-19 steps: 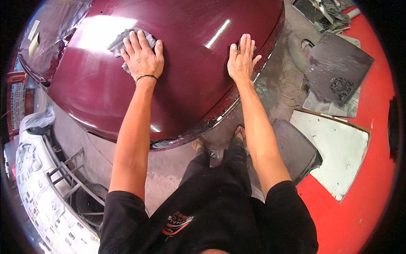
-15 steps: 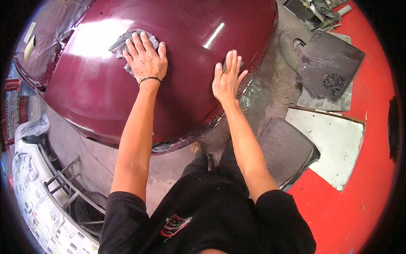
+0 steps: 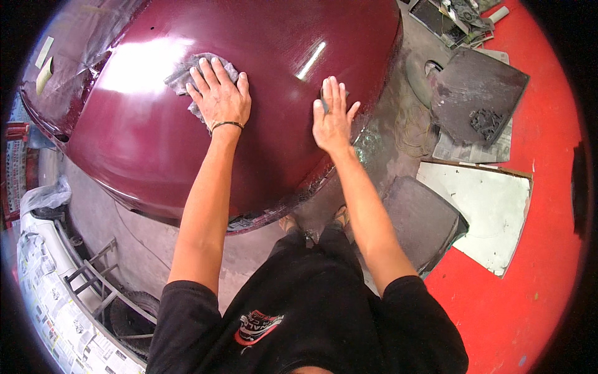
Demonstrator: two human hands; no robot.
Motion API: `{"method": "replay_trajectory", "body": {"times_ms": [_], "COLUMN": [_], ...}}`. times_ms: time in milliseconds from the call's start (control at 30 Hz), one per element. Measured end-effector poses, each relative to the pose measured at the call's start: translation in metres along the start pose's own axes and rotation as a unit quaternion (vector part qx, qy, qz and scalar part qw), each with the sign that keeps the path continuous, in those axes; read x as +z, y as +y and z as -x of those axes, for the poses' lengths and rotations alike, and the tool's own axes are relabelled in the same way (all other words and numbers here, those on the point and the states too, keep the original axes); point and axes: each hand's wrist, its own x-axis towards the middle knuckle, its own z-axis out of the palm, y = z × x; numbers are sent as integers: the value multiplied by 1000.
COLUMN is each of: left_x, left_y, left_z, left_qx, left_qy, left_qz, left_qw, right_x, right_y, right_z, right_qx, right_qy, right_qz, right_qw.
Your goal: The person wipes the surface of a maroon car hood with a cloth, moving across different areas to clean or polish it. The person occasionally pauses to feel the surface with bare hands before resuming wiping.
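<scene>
A glossy maroon car hood [image 3: 149, 143] fills the upper left. My left hand [image 3: 219, 96] presses flat on a crumpled grey cloth [image 3: 187, 71] that lies on the hood near a bright glare patch. A thin dark band circles that wrist. My right hand [image 3: 332, 115] lies flat on the hood farther right, fingers together and pointing away from me, close to the hood's right edge. A small dark patch shows beside its index finger; I cannot tell what it is.
A dark grey panel [image 3: 476, 93] and a pale sheet [image 3: 492, 212] lie on the red floor [image 3: 548, 262] at right, with a grey cushion [image 3: 423, 221] nearer my legs. A newspaper-masked car part [image 3: 43, 293], a metal rack [image 3: 93, 283] and a tyre [image 3: 134, 315] sit lower left.
My right hand has slid left from the hood's right edge, further onto the panel. My left hand stays on the cloth, shifted only slightly.
</scene>
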Motion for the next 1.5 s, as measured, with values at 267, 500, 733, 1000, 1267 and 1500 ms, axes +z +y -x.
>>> {"method": "replay_trajectory", "body": {"times_ms": [267,500,733,1000,1267,1500], "left_x": [-4,-1,0,-2,2,1], "left_y": [16,2,13,6,4,13], "left_z": [-9,-2,-3,0,-1,-7], "left_qx": [-2,-10,-4,-12,-2,-3], "left_qy": [-15,-23,-10,-16,-13,5], "left_qz": [-13,-18,-9,-9,-17,-14], "left_qw": [1000,1000,1000,1000,1000,1000], "right_x": [-15,-10,-21,-6,-11,2], "right_y": [20,2,-5,-28,-15,-20], "right_z": [-79,-40,-101,-66,-65,-22], "right_qx": [108,-68,26,-83,-20,89], "right_qy": [61,7,32,23,16,57], "right_qz": [-14,-5,8,10,-17,-13], "right_qw": [992,998,999,996,1000,994]}}
